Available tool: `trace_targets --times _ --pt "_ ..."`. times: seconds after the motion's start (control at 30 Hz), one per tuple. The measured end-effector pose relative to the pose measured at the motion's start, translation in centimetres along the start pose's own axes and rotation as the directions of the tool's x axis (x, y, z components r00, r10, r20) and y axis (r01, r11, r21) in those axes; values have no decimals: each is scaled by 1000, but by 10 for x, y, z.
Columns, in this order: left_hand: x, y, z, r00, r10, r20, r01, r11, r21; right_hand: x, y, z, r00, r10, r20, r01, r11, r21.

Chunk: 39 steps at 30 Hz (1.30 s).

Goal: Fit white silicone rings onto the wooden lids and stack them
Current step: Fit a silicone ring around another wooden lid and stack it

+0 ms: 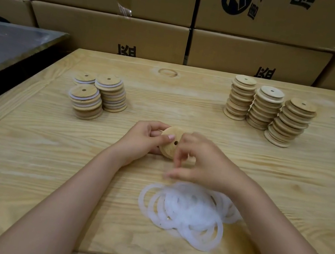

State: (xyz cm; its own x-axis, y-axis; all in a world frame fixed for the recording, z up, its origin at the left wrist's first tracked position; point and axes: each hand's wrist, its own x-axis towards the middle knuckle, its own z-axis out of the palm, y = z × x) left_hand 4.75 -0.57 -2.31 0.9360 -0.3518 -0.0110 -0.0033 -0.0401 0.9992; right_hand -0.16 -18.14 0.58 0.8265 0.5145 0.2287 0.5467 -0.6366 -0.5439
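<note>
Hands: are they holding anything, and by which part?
The left hand grips one wooden lid by its rim, thumb on its face. The right hand is blurred; its hold cannot be told.

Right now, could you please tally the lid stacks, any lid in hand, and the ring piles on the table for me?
Ringed lid stacks: 3
Bare lid stacks: 3
Lid in left hand: 1
Ring pile: 1
Total: 8

The left forearm (76, 189) and right forearm (279, 223) are showing bare up to the hands. The left hand (144, 140) is displaying a short, pale pink thumbnail (171, 137); the right hand (203, 161) is appearing blurred at its fingertips (170, 174).
</note>
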Motion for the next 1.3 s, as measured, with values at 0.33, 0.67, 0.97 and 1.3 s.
trace_targets --times 0.33,0.67,0.97,1.3 --pt "-1 -2 -2 997 71 23 -70 997 -26 -6 -11 8 906 150 396 -165 986 4" --pt "0 -2 -1 992 125 1 -125 991 -57 -6 -8 5 921 182 344 -202 979 23" --pt "0 -2 -1 991 134 7 -133 988 -74 -3 -6 4 983 181 27 -180 932 314" --pt "0 -2 1 993 75 91 -57 980 -190 1 14 1 844 342 -413 -144 887 439"
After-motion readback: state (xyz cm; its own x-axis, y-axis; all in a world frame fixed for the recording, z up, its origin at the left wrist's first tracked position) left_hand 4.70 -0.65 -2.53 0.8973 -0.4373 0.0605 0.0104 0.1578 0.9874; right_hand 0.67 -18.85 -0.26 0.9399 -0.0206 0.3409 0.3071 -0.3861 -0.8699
